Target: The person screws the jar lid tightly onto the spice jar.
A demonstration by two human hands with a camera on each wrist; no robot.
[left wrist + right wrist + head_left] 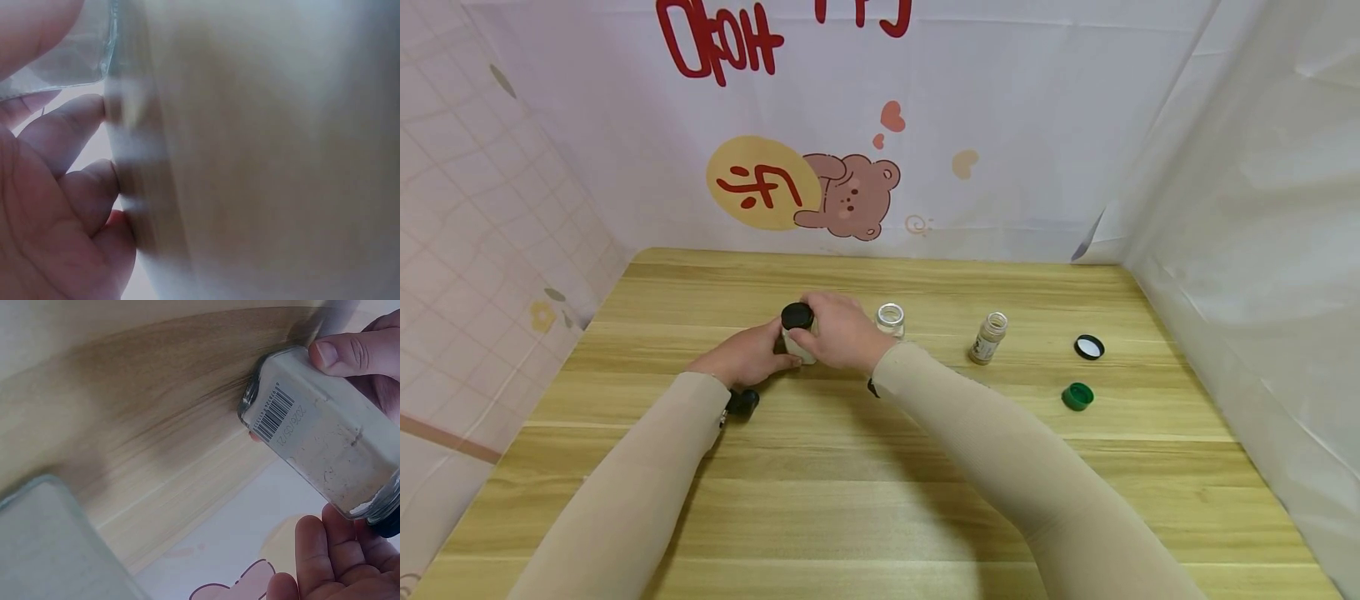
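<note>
My left hand (751,354) grips the glass jar (340,437) near its base while my right hand (848,330) curls around its black lid (797,315)

Reads 2026/05/21 beside a barcode (275,417) on the glass bottle (337,447), upper right of the right wrist view. Upper left of the head view, shows a sideways 乐 on a yellow disc (763,183), under unreadable red lettering (722,42).

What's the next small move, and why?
Probably twist the black cap with the right hand: its fingers are at the cap, the left hand holds the jar near its base, and a green lid and white-lined lid lie loose nearby.
</note>
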